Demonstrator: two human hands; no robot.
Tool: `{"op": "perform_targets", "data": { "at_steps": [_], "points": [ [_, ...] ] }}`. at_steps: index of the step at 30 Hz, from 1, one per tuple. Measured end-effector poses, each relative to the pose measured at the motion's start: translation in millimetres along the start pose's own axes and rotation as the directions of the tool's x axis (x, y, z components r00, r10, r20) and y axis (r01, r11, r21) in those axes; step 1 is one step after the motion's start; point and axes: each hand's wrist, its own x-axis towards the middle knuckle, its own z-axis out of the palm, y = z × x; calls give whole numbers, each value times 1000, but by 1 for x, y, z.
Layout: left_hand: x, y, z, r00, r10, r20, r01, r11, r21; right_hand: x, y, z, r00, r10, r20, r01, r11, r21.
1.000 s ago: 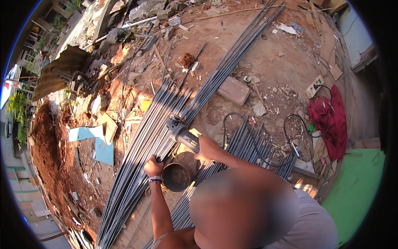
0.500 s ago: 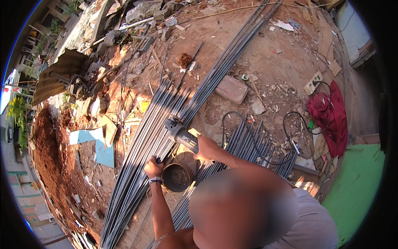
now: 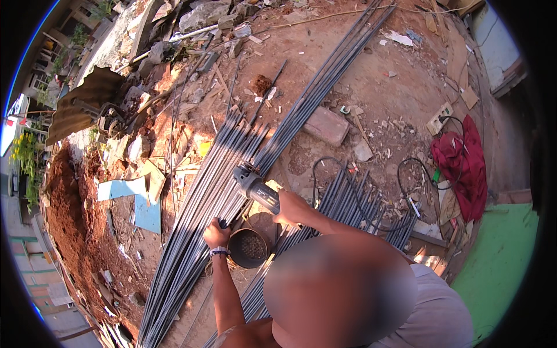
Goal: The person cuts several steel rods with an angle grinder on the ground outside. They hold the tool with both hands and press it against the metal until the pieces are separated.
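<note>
My right hand (image 3: 291, 209) is wrapped round the rear of a grey and black angle grinder (image 3: 262, 194). The grinder's head lies over a long bundle of steel reinforcing bars (image 3: 200, 211), near where a second group of bars runs off to the far right. Closer to me, my left hand (image 3: 216, 234) is closed at the right edge of the bundle. A small dark piece shows by its thumb; what it grips is hidden. Beside this hand stands a round metal container (image 3: 248, 248) with small brownish pieces inside. The grinder's disc cannot be made out clearly.
Shorter bars (image 3: 348, 200) lie right of the grinder, with a black cable (image 3: 315, 174) looping across them. Beyond sits a concrete block (image 3: 326, 126). A power strip (image 3: 439, 119) and dark red cloth (image 3: 458, 159) lie at right. Rubble (image 3: 203, 16) and blue sheet pieces (image 3: 147, 214) are at left.
The grinder and both hands keep nearly the same place over the bars. The whole view has shifted very slightly.
</note>
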Motion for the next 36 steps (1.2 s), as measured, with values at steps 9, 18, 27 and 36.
{"op": "perform_targets", "data": {
  "at_steps": [9, 18, 27, 36],
  "points": [
    [0, 3, -5, 1000, 11, -16, -11, 1000, -22, 0, 1, 5, 995, -20, -94, 20, 1000, -3],
    [0, 2, -3, 998, 40, -53, -43, 998, -44, 5, 7, 8, 996, -40, -83, 41, 999, 3],
    [0, 4, -6, 999, 24, -32, -25, 999, -42, 4, 3, 5, 998, -9, -56, 7, 1000, -28],
    [1, 2, -5, 999, 35, -6, -35, 997, -62, 1, -1, 2, 999, 6, -48, -6, 1000, -7]
  ]
}}
